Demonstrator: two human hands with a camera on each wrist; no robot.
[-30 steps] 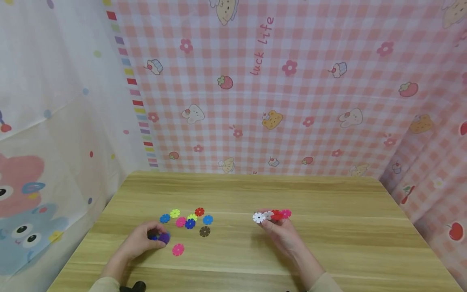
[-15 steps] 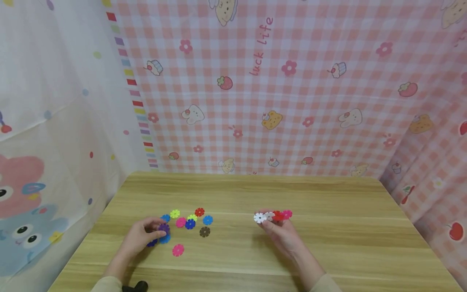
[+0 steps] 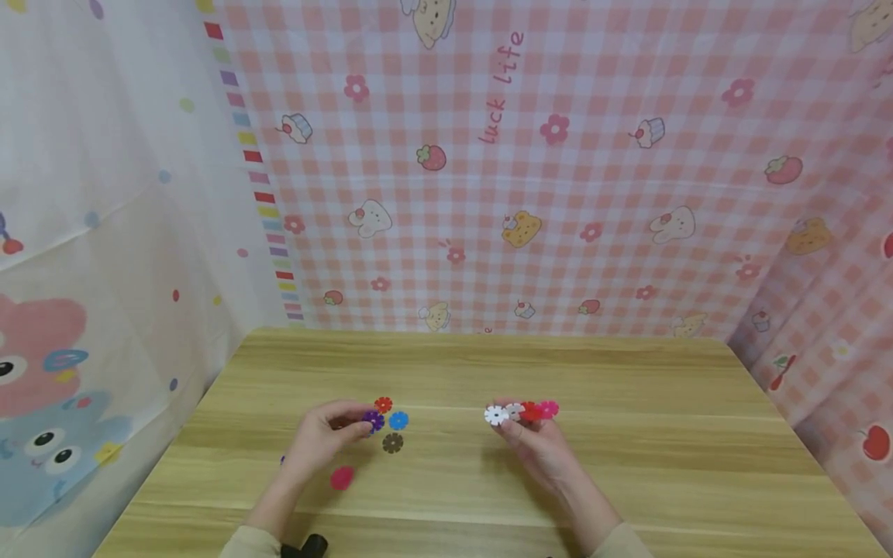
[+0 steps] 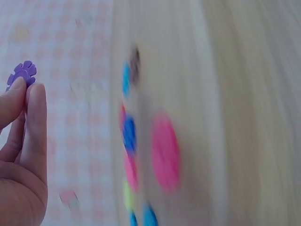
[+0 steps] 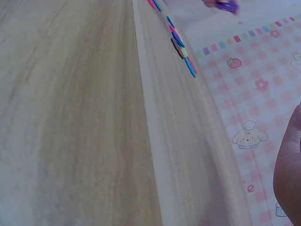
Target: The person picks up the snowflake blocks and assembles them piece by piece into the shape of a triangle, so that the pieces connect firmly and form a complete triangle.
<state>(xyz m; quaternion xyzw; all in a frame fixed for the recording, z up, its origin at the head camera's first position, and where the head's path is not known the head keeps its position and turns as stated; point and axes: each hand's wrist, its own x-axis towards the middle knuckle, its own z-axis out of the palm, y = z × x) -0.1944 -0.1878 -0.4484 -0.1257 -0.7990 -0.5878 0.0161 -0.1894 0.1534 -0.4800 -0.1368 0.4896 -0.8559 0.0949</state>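
Observation:
My left hand (image 3: 322, 440) pinches a purple snowflake disc (image 3: 374, 421) between thumb and fingertips, above the loose discs. In the left wrist view the same purple disc (image 4: 23, 71) stands out past the thumb tip. On the right, my right hand (image 3: 543, 453) holds a joined row of snowflake discs over the table: a white disc (image 3: 496, 415) at the left end, a second pale one, a red disc (image 3: 529, 411) and a pink disc (image 3: 549, 408). Only the edge of my right hand (image 5: 289, 165) shows in the right wrist view, without its row.
Loose on the wooden table (image 3: 460, 496) lie a red disc (image 3: 383, 404), a light blue disc (image 3: 398, 421), a brown disc (image 3: 393, 442) and a pink disc (image 3: 342, 478). My left arm hides others; a dark blue disc (image 4: 129, 135) shows in the left wrist view.
My left hand has picked the purple disc up from beside a blue disc and carried it rightward over the loose discs. The right hand and its row stay almost still.

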